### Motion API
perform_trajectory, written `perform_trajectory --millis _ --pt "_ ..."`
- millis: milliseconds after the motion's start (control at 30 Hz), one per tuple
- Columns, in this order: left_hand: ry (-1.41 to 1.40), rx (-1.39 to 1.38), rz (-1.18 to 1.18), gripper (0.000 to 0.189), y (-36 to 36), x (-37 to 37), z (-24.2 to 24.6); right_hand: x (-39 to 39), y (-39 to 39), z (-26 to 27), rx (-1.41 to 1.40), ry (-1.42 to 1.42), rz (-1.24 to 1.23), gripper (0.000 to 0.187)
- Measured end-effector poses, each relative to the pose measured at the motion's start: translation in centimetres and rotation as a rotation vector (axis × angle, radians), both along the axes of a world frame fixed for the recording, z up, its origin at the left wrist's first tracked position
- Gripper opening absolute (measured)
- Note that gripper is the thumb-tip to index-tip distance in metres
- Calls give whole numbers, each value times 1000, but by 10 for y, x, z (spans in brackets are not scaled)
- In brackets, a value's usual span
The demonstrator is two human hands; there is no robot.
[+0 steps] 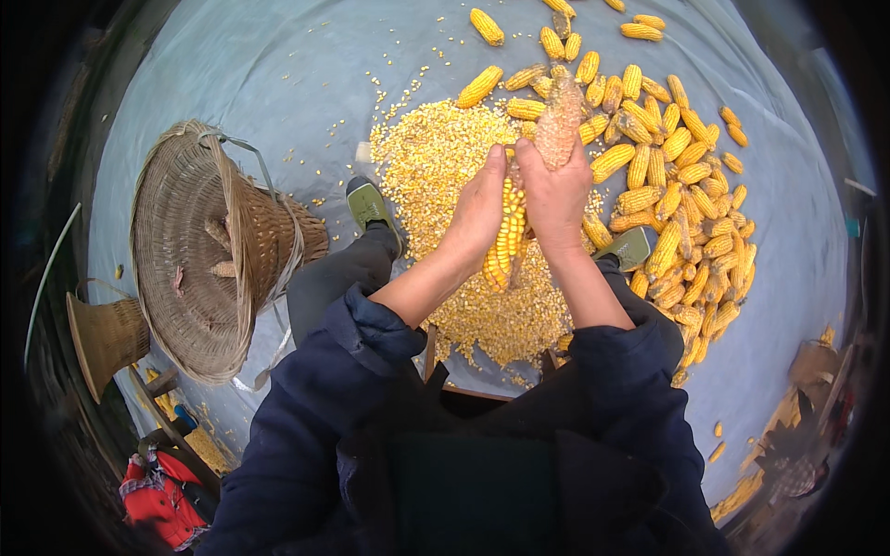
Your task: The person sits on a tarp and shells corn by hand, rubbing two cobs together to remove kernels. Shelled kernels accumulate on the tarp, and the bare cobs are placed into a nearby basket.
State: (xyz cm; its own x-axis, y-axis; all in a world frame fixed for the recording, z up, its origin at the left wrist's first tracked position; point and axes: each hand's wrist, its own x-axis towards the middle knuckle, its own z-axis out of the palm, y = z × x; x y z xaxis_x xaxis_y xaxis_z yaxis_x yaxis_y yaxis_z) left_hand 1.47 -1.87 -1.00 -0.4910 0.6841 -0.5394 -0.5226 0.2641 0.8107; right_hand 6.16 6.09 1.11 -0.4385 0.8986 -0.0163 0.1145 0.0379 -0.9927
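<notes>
My left hand is closed around a partly shelled ear of corn, whose yellow kernels still show along its lower part. In my right hand is a bare corn cob, its far end sticking up past my fingers. The two hands are side by side, the cob's near end close to the ear; their exact contact is hidden by my fingers. Below them spreads a heap of loose corn kernels. To the right lies a large pile of unshelled corn ears.
A wide woven basket with a few bare cobs lies tilted at left, beside a smaller basket. My shoes flank the kernels on a grey-blue tarp. A person in red is at lower left.
</notes>
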Motion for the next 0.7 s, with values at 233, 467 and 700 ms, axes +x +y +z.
perform_trajectory --millis 233,467,700 --pt "-89 41 -50 61 1 -8 20 9 13 -2 -293 184 49 36" --pt "553 51 -30 57 9 1 1 11 -10 11 -66 9 232 39" --pt "102 -6 -176 64 11 6 12 20 16 9 61 43 -47 29"
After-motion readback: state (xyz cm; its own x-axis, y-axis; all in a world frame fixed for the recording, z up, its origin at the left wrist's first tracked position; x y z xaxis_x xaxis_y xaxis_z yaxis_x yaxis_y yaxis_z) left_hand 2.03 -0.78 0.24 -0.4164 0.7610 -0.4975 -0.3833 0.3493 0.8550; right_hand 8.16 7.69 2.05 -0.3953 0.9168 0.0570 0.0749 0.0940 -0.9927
